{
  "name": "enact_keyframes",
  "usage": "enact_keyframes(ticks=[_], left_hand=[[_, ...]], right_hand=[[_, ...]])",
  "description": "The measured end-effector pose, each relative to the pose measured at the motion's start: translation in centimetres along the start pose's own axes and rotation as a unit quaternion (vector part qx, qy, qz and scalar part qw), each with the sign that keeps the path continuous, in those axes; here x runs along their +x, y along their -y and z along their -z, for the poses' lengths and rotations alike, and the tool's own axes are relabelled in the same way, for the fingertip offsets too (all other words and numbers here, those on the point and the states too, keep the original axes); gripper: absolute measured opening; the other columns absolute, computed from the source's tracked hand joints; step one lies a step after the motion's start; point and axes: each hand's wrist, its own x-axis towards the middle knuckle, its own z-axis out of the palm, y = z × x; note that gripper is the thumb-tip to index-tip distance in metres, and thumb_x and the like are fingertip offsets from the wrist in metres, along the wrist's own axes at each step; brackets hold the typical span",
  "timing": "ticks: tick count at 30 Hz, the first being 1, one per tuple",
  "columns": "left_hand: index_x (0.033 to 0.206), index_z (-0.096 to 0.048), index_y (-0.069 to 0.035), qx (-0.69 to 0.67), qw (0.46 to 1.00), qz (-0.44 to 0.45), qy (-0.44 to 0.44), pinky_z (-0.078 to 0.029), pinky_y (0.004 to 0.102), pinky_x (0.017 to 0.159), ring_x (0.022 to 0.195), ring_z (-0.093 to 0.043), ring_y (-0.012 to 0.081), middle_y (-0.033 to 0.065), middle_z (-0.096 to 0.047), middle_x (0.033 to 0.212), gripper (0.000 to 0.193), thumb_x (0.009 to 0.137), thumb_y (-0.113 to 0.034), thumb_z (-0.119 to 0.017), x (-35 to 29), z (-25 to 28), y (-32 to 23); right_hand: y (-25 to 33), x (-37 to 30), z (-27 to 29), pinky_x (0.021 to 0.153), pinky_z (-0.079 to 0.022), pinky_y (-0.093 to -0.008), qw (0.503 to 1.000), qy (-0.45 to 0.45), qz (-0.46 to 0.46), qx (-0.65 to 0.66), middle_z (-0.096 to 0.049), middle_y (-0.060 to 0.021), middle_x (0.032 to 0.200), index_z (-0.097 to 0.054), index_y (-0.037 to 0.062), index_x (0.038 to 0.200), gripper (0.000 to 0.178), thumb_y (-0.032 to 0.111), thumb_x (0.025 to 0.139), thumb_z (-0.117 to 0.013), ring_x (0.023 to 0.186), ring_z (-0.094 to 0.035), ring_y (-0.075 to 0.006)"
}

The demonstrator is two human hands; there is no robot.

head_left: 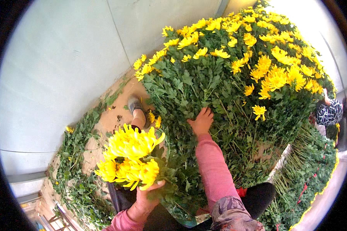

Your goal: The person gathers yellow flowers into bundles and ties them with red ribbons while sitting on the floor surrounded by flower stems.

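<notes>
My left hand (144, 200) grips a bunch of cut yellow chrysanthemums (131, 158) by the stems, their blooms pointing up toward me. My right hand (201, 121), on a pink-sleeved arm, reaches forward into the green leafy stems of a big pile of yellow chrysanthemums (235, 73). Its fingers are buried among the stems; whether they hold one is hidden. My foot in a grey shoe (137, 109) stands on the sandy ground just left of the pile.
A pale wall (65, 65) runs along the left with scattered leaves and trimmings (77, 169) at its base. Another person in a patterned top (329, 111) is at the right edge. More bundled flowers (312, 173) lie at the lower right.
</notes>
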Motion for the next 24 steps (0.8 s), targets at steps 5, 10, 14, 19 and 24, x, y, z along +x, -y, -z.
enact_keyframes(ticks=[5,10,14,19,24], left_hand=[[0.114,-0.06,-0.003,0.009,1.0,-0.003,-0.002,-0.051,0.0383,0.086,0.096,-0.063,0.0262,0.0106,-0.065,0.108,0.04,0.074,-0.008,-0.065,0.9,1.5,0.2],[0.109,-0.061,-0.001,-0.147,0.987,0.068,-0.009,-0.053,0.0389,0.079,0.085,-0.065,0.0249,0.0093,-0.066,0.099,0.036,0.077,-0.016,-0.063,1.9,2.6,-0.5],[0.104,-0.063,-0.007,-0.166,0.985,0.051,-0.013,-0.052,0.036,0.078,0.088,-0.063,0.0203,0.0037,-0.065,0.098,0.028,0.077,-0.012,-0.067,2.1,1.6,-0.9],[0.109,-0.064,-0.008,-0.172,0.984,0.041,-0.009,-0.051,0.038,0.082,0.095,-0.061,0.0209,0.0047,-0.065,0.103,0.033,0.076,-0.012,-0.067,2.7,1.1,-0.4],[0.109,-0.06,-0.009,-0.202,0.979,0.031,-0.024,-0.051,0.0383,0.081,0.095,-0.061,0.0195,0.002,-0.063,0.099,0.044,0.067,-0.004,-0.073,5.2,2.6,1.2]], right_hand=[[-3.3,1.4,3.6,0.072,-0.053,-0.0473,0.993,0.063,0.033,0.093,-0.054,-0.0268,0.121,-0.031,-0.0021,0.136,0.09,0.024,0.067,-0.084,0.093,-0.063,-0.0427],[-5.0,-0.2,14.7,0.076,-0.052,-0.0466,0.991,0.049,0.07,0.102,-0.065,-0.0245,0.101,-0.031,-0.0036,0.138,0.091,0.019,0.067,-0.083,0.09,-0.064,-0.0419],[-6.2,-2.7,22.0,0.078,-0.052,-0.0447,0.994,0.012,0.075,0.082,-0.065,-0.025,0.097,-0.031,0.0001,0.143,0.095,0.012,0.066,-0.083,0.091,-0.064,-0.0396],[-10.3,-4.9,23.9,0.083,-0.051,-0.0413,0.991,-0.019,0.122,0.057,-0.062,-0.0257,0.109,-0.026,-0.0058,0.145,0.096,0.009,0.067,-0.08,0.097,-0.062,-0.0397],[-10.0,-5.4,19.5,0.098,-0.043,-0.047,0.977,-0.001,0.213,-0.012,-0.052,-0.0243,0.132,-0.036,-0.002,0.142,0.077,0.023,0.08,-0.074,0.118,-0.051,-0.0406]])
